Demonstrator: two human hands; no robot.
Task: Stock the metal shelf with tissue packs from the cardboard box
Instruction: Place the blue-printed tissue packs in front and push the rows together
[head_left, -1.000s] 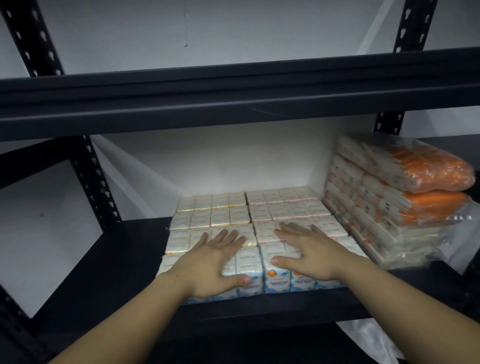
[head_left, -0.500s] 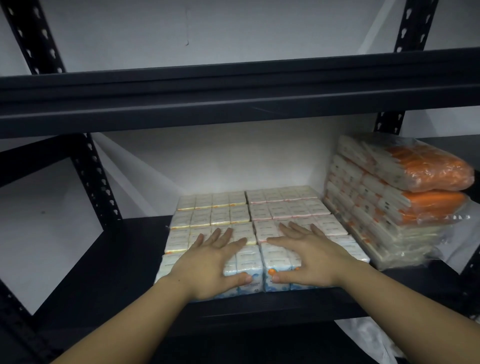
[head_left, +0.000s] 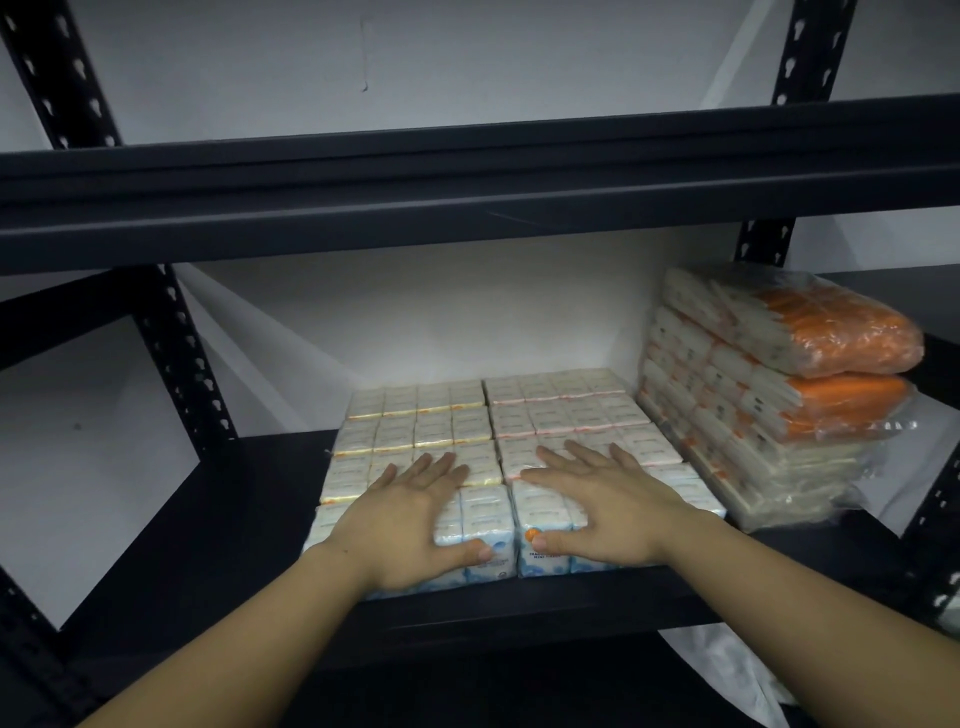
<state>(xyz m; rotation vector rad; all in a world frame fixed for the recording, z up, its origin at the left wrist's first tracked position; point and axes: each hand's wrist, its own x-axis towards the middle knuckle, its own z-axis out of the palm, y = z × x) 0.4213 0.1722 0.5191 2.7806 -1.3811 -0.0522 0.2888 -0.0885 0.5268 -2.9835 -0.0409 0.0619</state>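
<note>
Both hands (head_left: 415, 512) slid slightly nearer, fingers (head_left: 576, 457) spread flat atop white, blue-fronted tissue packs (head_left: 545, 410).

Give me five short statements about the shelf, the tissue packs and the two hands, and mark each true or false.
1. Both hands lie flat on the tissue packs. True: the left hand and right hand rest palm down on the tissue packs.
2. The orange-wrapped bundles sit left of the packs. False: the orange-wrapped bundles are stacked at the right.
3. The packs stand on the metal shelf. True: they sit on the lower board of the metal shelf.
4. The right hand lifts a pack in the air. False: it presses on the packs.
5. The cardboard box is on the shelf. False: no box is in view.
</note>
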